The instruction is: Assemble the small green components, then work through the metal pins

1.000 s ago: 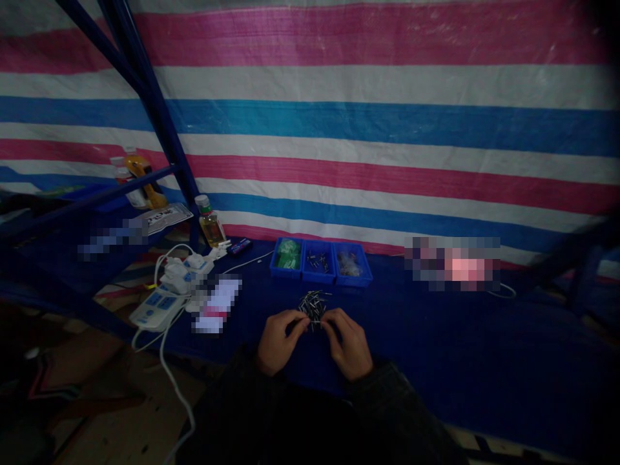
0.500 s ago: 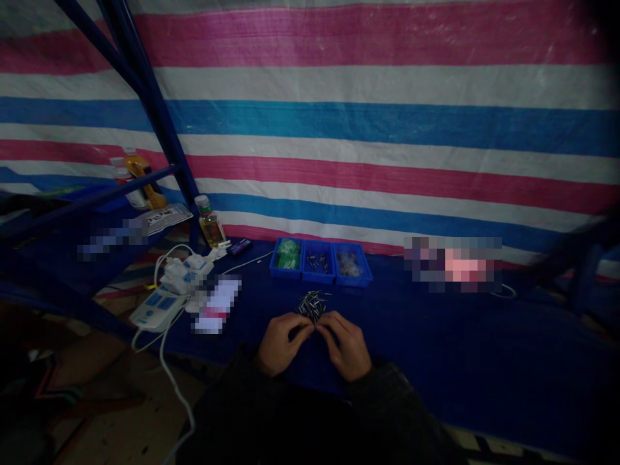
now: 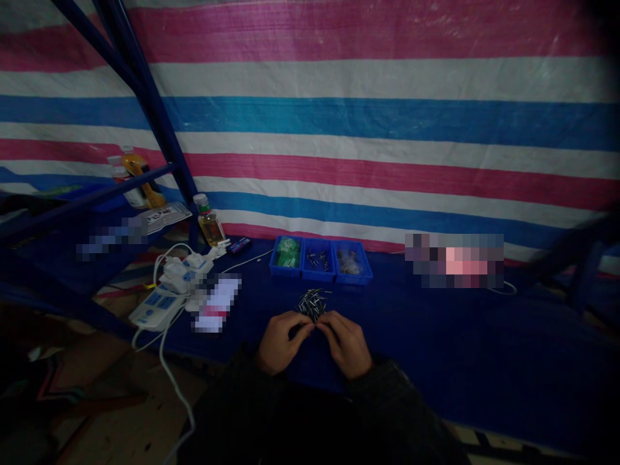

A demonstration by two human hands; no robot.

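My left hand (image 3: pixel 285 341) and my right hand (image 3: pixel 347 342) meet fingertip to fingertip over the blue table, just in front of a pile of small, thin metal pieces (image 3: pixel 312 303). Both hands are closed in a pinch, thumb against forefinger. Whatever lies between the fingertips is too small to make out. Behind the pile stand three blue bins: the left bin (image 3: pixel 287 272) has green packets in it, the middle bin (image 3: pixel 318 274) a few small dark pieces, and the right bin (image 3: pixel 353 279) small items in clear plastic.
To the left lie a white power strip (image 3: pixel 152 311) with plugs and cables, and a blurred-out flat bright object (image 3: pixel 217 307). A bottle (image 3: pixel 210 223) stands by the blue frame post (image 3: pixel 167 139). A pixelated object (image 3: pixel 465 261) is at the back right, before a striped tarp (image 3: pixel 363 119).
My hands stay almost in the same place, fingertips still together, with the right hand's fingertips shifted very slightly right. The view has tilted a little.
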